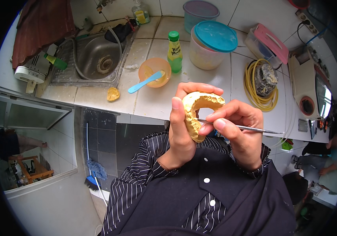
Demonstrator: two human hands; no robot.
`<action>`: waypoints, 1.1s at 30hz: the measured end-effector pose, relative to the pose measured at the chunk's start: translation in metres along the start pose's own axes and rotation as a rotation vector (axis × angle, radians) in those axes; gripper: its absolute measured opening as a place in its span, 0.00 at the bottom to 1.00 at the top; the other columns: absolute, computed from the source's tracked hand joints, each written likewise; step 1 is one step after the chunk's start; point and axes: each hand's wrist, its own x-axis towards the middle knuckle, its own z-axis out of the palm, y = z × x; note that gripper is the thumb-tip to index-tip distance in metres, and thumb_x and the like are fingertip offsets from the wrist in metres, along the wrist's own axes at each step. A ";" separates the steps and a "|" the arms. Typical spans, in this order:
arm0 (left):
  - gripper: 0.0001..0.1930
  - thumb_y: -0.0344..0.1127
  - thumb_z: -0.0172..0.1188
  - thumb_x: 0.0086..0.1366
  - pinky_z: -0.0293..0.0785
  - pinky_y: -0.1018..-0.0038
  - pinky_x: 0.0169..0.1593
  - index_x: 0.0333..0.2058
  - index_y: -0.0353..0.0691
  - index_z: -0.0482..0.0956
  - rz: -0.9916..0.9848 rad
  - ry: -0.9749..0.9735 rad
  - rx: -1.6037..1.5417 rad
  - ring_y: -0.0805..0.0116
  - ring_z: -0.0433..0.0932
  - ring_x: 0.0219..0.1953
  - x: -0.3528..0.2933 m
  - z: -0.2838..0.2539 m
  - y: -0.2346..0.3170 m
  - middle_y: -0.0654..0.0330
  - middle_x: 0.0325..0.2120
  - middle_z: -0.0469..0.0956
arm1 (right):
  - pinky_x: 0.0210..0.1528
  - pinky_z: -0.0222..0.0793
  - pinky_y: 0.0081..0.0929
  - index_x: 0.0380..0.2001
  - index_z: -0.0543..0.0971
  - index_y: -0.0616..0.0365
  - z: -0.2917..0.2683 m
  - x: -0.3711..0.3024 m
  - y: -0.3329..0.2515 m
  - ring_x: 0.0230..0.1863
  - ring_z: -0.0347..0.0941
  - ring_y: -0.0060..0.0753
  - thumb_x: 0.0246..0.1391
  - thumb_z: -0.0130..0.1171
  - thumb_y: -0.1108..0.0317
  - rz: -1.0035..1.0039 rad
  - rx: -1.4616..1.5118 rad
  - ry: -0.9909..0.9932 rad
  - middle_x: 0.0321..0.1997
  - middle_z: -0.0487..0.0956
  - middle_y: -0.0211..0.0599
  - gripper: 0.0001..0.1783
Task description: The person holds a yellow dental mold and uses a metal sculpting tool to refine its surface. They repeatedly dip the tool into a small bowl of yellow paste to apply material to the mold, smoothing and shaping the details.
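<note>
A yellow horseshoe-shaped plaster dental cast [192, 118] is gripped in my left hand [181, 129], thumb on its left side and fingers behind its upper edge. A row of tooth shapes runs along the cast. My right hand [237, 128] pinches a thin metal dental carving tool [251, 128] like a pen. Its inner tip touches the cast's inner side, while the other pointed end sticks out to the right. Both hands are above my lap, in front of the counter edge.
On the tiled counter [85, 96] stand an orange bowl [144, 67] with a blue spatula [146, 82], a green bottle [174, 53], a teal-lidded tub [211, 47] and a yellow hose coil [249, 86]. A yellow lump [113, 94] lies near the sink [97, 59]. People sit at far right.
</note>
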 end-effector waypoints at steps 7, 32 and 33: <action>0.29 0.57 0.26 0.69 0.67 0.75 0.49 0.46 0.35 0.64 0.000 0.010 0.009 0.69 0.72 0.43 0.001 0.000 -0.001 0.50 0.44 0.71 | 0.43 0.74 0.25 0.34 0.76 0.69 -0.003 0.000 0.002 0.36 0.78 0.30 0.54 0.55 0.77 0.004 0.014 -0.020 0.32 0.80 0.44 0.06; 0.29 0.54 0.23 0.68 0.66 0.71 0.49 0.39 0.37 0.68 -0.262 -0.023 -0.406 0.66 0.74 0.41 0.002 -0.022 0.017 0.35 0.48 0.71 | 0.40 0.67 0.22 0.32 0.79 0.63 -0.025 0.013 0.016 0.35 0.74 0.25 0.42 0.63 0.85 -0.454 -0.429 0.229 0.33 0.79 0.38 0.11; 0.28 0.54 0.23 0.68 0.66 0.71 0.49 0.39 0.37 0.68 -0.260 -0.011 -0.404 0.66 0.74 0.41 0.003 -0.023 0.017 0.35 0.48 0.71 | 0.40 0.68 0.22 0.32 0.79 0.63 -0.025 0.013 0.017 0.36 0.74 0.25 0.42 0.63 0.85 -0.462 -0.430 0.226 0.33 0.79 0.38 0.11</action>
